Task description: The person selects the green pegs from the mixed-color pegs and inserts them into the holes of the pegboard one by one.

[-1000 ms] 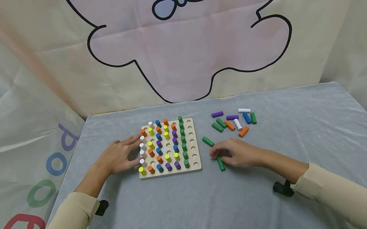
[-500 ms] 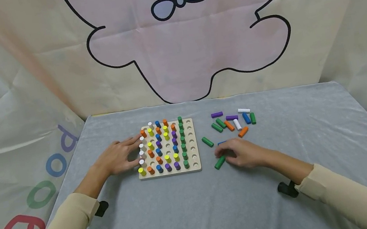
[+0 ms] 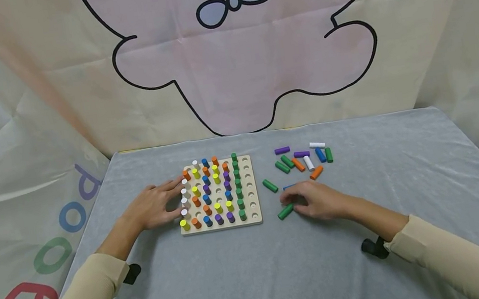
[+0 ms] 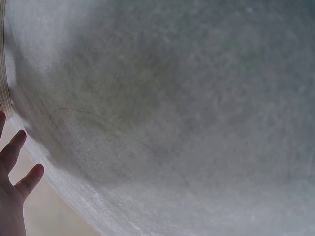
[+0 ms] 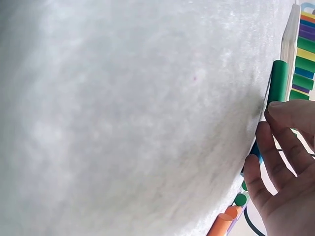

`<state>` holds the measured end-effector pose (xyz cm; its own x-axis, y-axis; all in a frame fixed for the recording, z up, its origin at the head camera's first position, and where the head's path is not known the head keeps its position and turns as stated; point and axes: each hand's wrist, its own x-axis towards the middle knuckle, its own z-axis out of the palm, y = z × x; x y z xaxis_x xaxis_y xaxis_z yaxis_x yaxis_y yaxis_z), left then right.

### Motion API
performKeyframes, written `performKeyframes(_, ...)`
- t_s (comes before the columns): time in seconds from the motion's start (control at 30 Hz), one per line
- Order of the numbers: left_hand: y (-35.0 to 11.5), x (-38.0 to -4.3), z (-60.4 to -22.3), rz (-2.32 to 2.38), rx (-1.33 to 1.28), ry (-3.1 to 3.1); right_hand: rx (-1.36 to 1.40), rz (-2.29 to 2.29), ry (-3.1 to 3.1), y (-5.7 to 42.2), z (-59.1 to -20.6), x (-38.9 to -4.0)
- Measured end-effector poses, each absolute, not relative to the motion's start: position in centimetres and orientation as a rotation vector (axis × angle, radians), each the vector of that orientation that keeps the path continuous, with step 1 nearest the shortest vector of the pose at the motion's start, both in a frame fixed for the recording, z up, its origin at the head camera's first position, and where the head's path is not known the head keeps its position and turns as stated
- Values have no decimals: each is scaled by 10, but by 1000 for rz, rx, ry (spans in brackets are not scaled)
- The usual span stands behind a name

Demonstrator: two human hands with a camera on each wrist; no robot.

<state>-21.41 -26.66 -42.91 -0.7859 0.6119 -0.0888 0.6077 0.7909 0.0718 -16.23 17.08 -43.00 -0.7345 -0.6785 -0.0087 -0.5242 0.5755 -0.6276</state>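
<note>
A wooden pegboard point(image 3: 250, 223) lies left of centre, with upright pegs in several colours; a full column of green pegs point(image 3: 238, 185) stands near its right side. My left hand point(image 3: 155, 205) rests along the board's left edge, fingers spread and relaxed; in the left wrist view my left hand point(image 4: 11, 182) shows only in the corner. Right of the board, thumb and index finger of my right hand point(image 3: 319, 200) pinch one end of a green peg point(image 3: 285, 212), which slants to the lower left. The right wrist view shows that green peg point(image 5: 278, 81) at the thumb tip.
Behind the right hand, a blue peg point(image 3: 288, 187) is partly hidden. A loose green peg point(image 3: 270, 185) lies between board and hand. Further back are scattered purple point(image 3: 282, 150), orange point(image 3: 316, 172), white point(image 3: 317, 144) and other pegs on the grey cloth point(image 3: 249, 277).
The green peg at my right hand has turned from nearly lengthwise to slanting left. My right hand has shifted slightly right, uncovering part of a blue peg. The left hand stays put.
</note>
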Motion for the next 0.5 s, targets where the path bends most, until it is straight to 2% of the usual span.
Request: performKeyframes(0.5, -267, -214, -429, 49, 983, 2875, -987, -971, 2598, 161, -417, -161)
